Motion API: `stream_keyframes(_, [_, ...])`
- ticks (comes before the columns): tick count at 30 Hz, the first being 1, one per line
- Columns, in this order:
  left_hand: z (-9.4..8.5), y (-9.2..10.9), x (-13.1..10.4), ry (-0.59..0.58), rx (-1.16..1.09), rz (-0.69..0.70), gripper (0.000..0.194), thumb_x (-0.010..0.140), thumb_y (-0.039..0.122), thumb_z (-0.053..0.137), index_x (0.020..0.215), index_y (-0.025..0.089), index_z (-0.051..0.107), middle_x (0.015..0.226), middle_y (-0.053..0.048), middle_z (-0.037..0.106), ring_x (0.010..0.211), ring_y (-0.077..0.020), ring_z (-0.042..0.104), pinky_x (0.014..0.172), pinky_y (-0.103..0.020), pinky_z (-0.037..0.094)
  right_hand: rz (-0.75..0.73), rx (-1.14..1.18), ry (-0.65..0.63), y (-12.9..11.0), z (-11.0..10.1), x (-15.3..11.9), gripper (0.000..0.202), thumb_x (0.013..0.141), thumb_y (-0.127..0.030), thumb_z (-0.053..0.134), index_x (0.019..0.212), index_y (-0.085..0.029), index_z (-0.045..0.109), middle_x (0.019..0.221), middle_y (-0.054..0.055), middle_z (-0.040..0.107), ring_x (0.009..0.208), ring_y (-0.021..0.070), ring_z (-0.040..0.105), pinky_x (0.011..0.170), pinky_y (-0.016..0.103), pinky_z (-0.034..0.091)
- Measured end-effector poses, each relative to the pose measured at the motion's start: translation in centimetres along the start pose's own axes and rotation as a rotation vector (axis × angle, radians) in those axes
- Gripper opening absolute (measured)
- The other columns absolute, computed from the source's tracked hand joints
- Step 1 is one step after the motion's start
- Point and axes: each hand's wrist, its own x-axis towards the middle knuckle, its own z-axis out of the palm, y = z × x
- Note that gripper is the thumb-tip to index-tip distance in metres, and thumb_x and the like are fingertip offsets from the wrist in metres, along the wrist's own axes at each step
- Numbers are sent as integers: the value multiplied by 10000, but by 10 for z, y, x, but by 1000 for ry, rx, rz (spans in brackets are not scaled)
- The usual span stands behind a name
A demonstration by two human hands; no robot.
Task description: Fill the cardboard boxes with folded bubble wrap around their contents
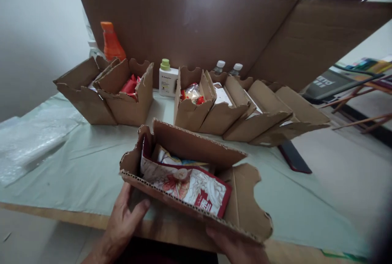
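- The open cardboard box (196, 182) sits tilted at the near edge of the worktop (76, 166), and part of it seems to overhang; if my grip slackens, I judge it could tip toward me and drop off.
- The red patterned packet (190, 186) leans against the near wall, with other packets (167, 157) behind it; a sharper tilt could spill them over the low scalloped side.
- The flaps are loose and uneven, so pressing hard on one may buckle the corrugated wall.
- My left hand (122, 223) is spread fairly wide, thumb and fingers splayed against the box's near left corner, supporting it from below rather than clamping it.
- My right hand (235, 243) lies under the near right underside; only its back shows, so I cannot tell how far it is open, though it touches the box.
- A row of other boxes (214, 104) stands well apart, toward the far edge.
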Motion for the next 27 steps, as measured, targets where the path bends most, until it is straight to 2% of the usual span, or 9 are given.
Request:
stream_keyframes(3, [12,1,9,-55,20,26,581,852,459,717,1369,220,599,1347,-116,677,1331,-365,590,1150,-519,470,-46,-24,-10,7,9,24,523,947,-441,655,1457,-334,608,1405,55,682,1325,344,623,1080,494,544])
stream_keyframes(6, [39,20,38,-155,19,127,600,866,402,671,1419,213,537,1409,-121,628,1363,-351,554,1192,-535,406,11,16,107,26,-5,63,532,886,-555,690,1341,-278,694,1332,89,718,1316,378,614,1120,533,486])
stream_keyframes(8, [58,34,62,-271,17,180,627,870,356,647,1457,202,486,1449,-130,596,1375,-338,536,1200,-532,387,109,72,176,41,-13,88,601,804,-610,751,1265,-227,705,1237,124,747,1209,386,667,1065,539,513])
stream_keyframes(11, [76,48,92,-330,-11,222,613,886,309,602,1473,200,466,1481,-135,573,1389,-314,521,1204,-500,384,209,180,281,57,-9,110,578,740,-621,800,1140,-226,668,1074,122,762,981,329,718,901,501,572])
stream_keyframes(14, [79,48,105,-307,-23,203,541,923,305,560,1452,210,496,1484,-128,577,1414,-297,505,1210,-479,386,250,227,358,59,4,112,539,742,-621,798,1075,-231,632,976,100,740,877,285,696,825,475,565])
stream_keyframes(18, [77,42,109,-285,-44,201,535,927,311,561,1451,214,506,1498,-125,566,1411,-303,511,1217,-498,382,235,251,354,49,15,111,538,754,-589,800,1108,-217,639,1021,99,734,945,281,689,879,473,543])
stream_keyframes(22, [76,38,112,-267,-56,219,566,924,288,559,1480,213,485,1480,-123,579,1428,-306,496,1229,-518,367,254,288,376,40,16,114,576,743,-573,808,1156,-206,645,1092,117,743,1018,287,694,945,477,535])
stream_keyframes(27, [80,39,113,-276,17,250,587,910,242,550,1495,221,493,1510,-111,576,1470,-309,460,1256,-542,334,366,316,449,28,12,111,663,643,-592,853,1142,-207,646,1148,139,743,1096,346,694,1036,561,494])
